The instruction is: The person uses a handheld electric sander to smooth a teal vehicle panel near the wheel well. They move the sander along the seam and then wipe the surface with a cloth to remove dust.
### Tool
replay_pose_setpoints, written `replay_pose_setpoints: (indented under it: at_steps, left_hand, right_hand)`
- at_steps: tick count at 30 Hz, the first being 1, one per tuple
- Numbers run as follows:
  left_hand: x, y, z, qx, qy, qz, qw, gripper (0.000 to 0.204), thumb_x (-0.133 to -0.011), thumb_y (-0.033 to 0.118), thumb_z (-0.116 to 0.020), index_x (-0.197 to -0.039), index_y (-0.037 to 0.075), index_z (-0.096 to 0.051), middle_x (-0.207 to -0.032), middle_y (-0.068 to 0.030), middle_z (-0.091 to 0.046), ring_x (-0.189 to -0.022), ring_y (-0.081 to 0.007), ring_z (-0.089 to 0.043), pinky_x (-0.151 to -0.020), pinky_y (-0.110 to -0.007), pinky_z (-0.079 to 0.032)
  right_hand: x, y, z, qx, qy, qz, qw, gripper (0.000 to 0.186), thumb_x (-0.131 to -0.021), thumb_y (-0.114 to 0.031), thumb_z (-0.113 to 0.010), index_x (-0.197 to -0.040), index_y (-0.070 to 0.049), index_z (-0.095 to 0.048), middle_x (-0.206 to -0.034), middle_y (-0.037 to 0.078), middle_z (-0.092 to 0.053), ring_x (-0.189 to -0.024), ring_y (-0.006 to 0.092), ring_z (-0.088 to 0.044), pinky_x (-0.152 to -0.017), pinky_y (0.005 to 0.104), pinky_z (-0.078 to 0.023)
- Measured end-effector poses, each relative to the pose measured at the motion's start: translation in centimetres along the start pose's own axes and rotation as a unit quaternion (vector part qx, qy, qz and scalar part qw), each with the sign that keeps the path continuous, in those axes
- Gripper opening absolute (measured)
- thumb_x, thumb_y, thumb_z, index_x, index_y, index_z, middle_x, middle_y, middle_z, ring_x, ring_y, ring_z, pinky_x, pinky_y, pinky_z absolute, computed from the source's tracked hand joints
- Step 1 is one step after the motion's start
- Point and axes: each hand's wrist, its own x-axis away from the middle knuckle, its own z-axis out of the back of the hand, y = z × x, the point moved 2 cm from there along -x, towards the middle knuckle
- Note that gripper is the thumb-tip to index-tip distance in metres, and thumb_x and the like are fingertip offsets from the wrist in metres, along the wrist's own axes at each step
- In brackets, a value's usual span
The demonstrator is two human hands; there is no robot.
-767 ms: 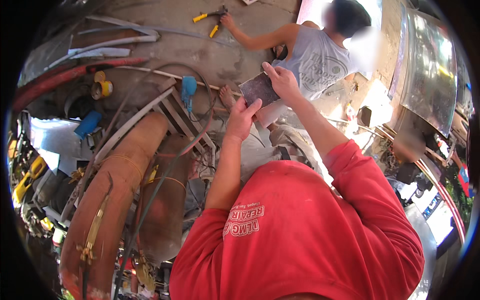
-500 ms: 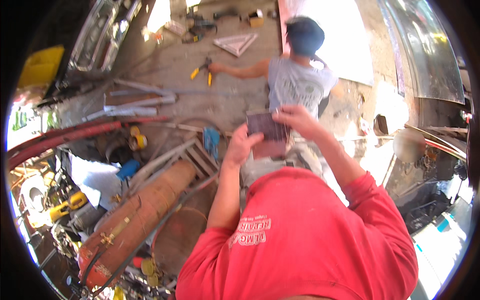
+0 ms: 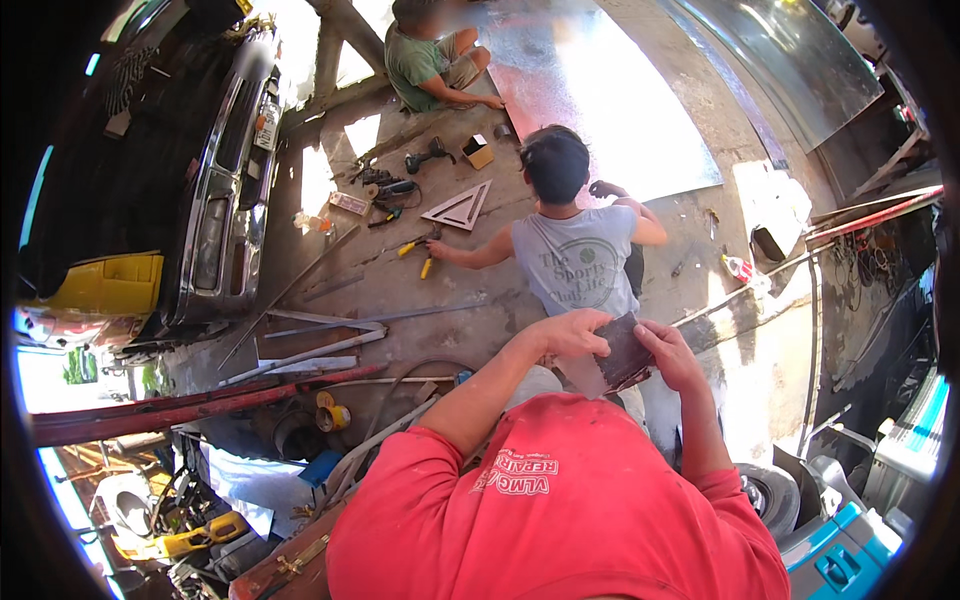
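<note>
Both of my hands hold a small dark sheet of sandpaper [image 3: 626, 358] in front of my red shirt. One face is dark grey, and a paler, pinkish part shows at its lower left. My left hand [image 3: 572, 334] grips the upper left side, fingers over the dark face. On the right edge, my right hand [image 3: 670, 356] pinches it between thumb and fingers. Just beyond my hands, a person in a grey sleeveless shirt [image 3: 578, 262] crouches with their back to me. That person's left hand is at a yellow-handled cutting tool [image 3: 420, 252].
A second person in green [image 3: 416, 65] sits by a large shiny metal sheet [image 3: 640, 110]. A white triangular frame [image 3: 458, 206], a cordless drill [image 3: 430, 154] and metal strips [image 3: 310, 345] lie on the floor. A vehicle front [image 3: 215, 220] stands left; a red bar [image 3: 200, 402] runs nearer me.
My view has turned, bringing the second person into sight. My hands and the sandpaper now appear lower and farther right; the sheet is tilted and my left hand reaches over its top.
</note>
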Motion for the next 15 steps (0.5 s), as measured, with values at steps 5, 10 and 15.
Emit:
replay_pose_setpoints:
  at_steps: [5,10,15]
  left_hand:
    - [-1.9,0.3,-1.7,0.158,-0.097,0.008,0.983,0.042,-0.100,0.027,-0.074,-0.134,0.001,-0.068,-0.120,-0.0060,-0.075,-0.105,-0.0150,-0.070,-0.093,-0.034,-0.057]
    - [-2.8,2.1,-6.3,0.536,-0.071,-0.027,0.841,0.056,-0.111,0.043,-0.063,-0.151,0.004,-0.056,-0.120,-0.0091,-0.074,-0.106,-0.0198,-0.074,-0.088,-0.036,-0.062]
    - [-8.0,6.7,-11.0,0.382,0.084,-0.085,0.916,0.042,-0.114,0.031,-0.060,-0.146,0.005,-0.059,-0.104,-0.0066,-0.073,-0.089,-0.0163,-0.075,-0.071,-0.032,-0.063]
  right_hand:
    - [3.8,3.5,-0.5,-0.156,0.062,0.049,0.985,0.030,-0.110,-0.023,-0.068,-0.124,0.003,-0.074,-0.102,0.002,-0.077,-0.084,0.0082,-0.070,-0.074,0.0275,-0.058]
    - [9.2,3.0,2.9,-0.348,0.209,0.144,0.903,0.025,-0.111,-0.022,-0.067,-0.124,-0.002,-0.072,-0.109,0.010,-0.080,-0.087,0.0173,-0.078,-0.076,0.0337,-0.065]
    - [11.9,0.5,7.5,-0.348,0.257,0.219,0.875,0.027,-0.110,-0.019,-0.066,-0.129,0.000,-0.068,-0.118,0.012,-0.078,-0.100,0.0217,-0.078,-0.083,0.0393,-0.066]
